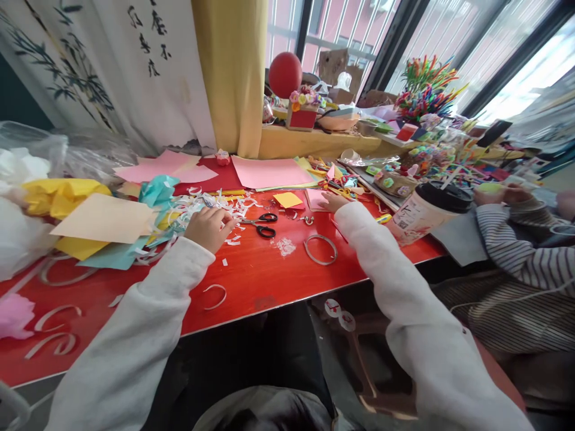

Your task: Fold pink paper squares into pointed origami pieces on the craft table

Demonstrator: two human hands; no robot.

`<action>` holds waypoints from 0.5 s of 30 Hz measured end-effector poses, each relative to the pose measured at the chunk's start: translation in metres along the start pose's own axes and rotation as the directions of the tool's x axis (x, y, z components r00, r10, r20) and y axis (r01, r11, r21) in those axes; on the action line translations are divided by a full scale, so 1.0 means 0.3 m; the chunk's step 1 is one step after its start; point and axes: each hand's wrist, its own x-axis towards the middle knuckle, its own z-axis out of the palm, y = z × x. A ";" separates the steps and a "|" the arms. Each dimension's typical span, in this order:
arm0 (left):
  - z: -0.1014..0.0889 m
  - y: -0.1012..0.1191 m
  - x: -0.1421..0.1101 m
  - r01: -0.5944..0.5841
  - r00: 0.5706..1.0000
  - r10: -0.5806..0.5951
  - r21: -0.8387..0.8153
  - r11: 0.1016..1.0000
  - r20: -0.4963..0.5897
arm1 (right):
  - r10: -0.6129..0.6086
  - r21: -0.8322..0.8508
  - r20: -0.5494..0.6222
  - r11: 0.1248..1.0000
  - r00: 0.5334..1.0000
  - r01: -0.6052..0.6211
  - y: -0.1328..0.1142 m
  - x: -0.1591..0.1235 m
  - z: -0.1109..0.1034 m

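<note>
My left hand (209,228) rests at the right edge of a heap of white paper shreds (193,209), its fingers loosely bent and apart, with nothing plainly held. Right beside it lie black-handled scissors (265,225), blades toward the hand. My right hand (335,202) reaches forward with fingers stretched out, touching or just over a pink paper square (315,199); its fingertips are partly hard to see. Between the hands are a yellow sticky note (287,200), small white scraps (286,246) and a ring of thin wire or tape (320,249).
A lidded drink cup (426,212) stands near the table edge, right of my right arm. Coloured paper sheets (269,172) lie at the back, crumpled tissue and card (108,218) at the left. Another person's striped sleeve (516,233) is at the right.
</note>
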 end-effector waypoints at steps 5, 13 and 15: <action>-0.010 0.003 -0.002 -0.002 0.999 0.002 0.003 1.000 0.036 | 0.125 0.067 0.076 0.989 0.989 -0.130 -0.032 0.021 0.062; -0.026 0.005 0.009 0.081 0.993 -0.074 -0.065 0.995 0.093 | 0.360 0.206 -0.161 0.923 0.919 -0.325 -0.039 -0.024 -0.023; -0.046 0.000 0.013 0.107 0.976 -0.077 -0.141 0.984 0.205 | 0.402 0.272 -0.281 0.904 0.871 -0.330 -0.046 -0.047 -0.100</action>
